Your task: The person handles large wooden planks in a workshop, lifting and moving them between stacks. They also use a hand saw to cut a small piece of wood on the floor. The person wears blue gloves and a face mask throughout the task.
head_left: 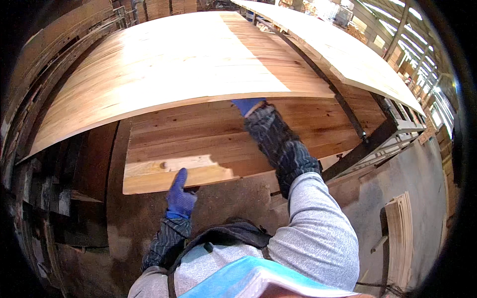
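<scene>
A wide wooden panel (198,134), made of joined boards, lies low in front of me with its near edge toward my body. My left hand (181,198), in a blue glove, grips that near edge near its left part, thumb on top and the other fingers hidden below. Above and beyond it is a second large wooden panel (169,64), brightly lit by the sun. Under the front edge of this upper panel reaches my right hand (246,105), also in a blue glove. Its fingers are hidden by the panel, so its grip does not show.
Another pale panel (343,49) rests on a dark metal frame (362,154) at the right. Dark stacked racks (54,188) stand close on the left. A stack of thin boards (399,238) sits on the concrete floor (343,228) at the lower right.
</scene>
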Tool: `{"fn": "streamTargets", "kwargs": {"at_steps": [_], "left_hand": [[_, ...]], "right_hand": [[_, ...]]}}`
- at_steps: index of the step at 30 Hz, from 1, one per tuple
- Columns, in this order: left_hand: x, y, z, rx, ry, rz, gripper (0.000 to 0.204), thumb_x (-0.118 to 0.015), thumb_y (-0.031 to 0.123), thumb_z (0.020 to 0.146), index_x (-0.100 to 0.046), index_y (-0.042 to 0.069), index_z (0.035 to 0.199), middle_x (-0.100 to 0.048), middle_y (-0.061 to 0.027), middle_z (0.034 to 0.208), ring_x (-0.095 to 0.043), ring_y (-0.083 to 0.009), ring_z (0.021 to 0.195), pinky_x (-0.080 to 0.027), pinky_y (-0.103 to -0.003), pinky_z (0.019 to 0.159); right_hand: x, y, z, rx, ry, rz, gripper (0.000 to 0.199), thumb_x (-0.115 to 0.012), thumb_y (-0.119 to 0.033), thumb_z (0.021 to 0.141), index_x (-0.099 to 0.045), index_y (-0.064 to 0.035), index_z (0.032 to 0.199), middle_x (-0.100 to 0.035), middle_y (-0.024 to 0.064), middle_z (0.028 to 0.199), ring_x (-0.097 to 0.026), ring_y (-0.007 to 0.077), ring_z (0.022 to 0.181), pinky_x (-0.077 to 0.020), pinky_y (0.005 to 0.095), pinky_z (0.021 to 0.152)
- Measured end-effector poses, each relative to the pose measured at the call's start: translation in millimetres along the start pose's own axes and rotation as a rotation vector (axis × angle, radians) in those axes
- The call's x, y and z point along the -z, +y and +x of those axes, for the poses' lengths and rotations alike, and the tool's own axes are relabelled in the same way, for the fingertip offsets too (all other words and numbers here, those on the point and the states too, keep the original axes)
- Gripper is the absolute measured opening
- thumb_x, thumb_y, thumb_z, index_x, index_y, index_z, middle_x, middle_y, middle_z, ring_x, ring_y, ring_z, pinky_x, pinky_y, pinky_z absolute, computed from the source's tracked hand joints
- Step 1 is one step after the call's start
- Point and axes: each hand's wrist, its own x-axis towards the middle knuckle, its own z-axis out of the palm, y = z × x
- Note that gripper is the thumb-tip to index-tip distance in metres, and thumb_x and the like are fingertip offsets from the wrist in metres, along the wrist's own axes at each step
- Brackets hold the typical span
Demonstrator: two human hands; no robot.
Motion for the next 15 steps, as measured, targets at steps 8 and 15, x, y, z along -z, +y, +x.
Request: {"fn": "streamTargets", "kwargs": {"at_steps": [8,15], "left_hand": [[-9.7,49.5,2.3,0.137,0.211,-0.585,0.047,-0.063,0.023,0.085,-0.05,0.003,0.126,-0.057,-0.0151,0.12,-0.057,-0.0314,0.112,-0.047,-0.045,0.098],[3.2,46.8,11.2,0.069,0.352,-0.547,0.05,-0.062,0.023,0.083,-0.048,0.004,0.128,-0.055,-0.0145,0.122,-0.054,-0.0331,0.115,-0.043,-0.048,0.101]], "right_hand": [[41.7,139.9,-56.6,-0.023,0.236,-0.128,0.028,-0.051,-0.026,0.096,-0.06,-0.0051,0.113,-0.065,0.0142,0.104,-0.062,0.029,0.096,-0.0506,0.0377,0.087],[88.7,234.2,-94.5,-0.244,0.201,-0.23,0.028,-0.051,-0.025,0.096,-0.06,-0.0055,0.114,-0.063,0.0146,0.109,-0.06,0.0286,0.1,-0.0489,0.0383,0.09]]}}
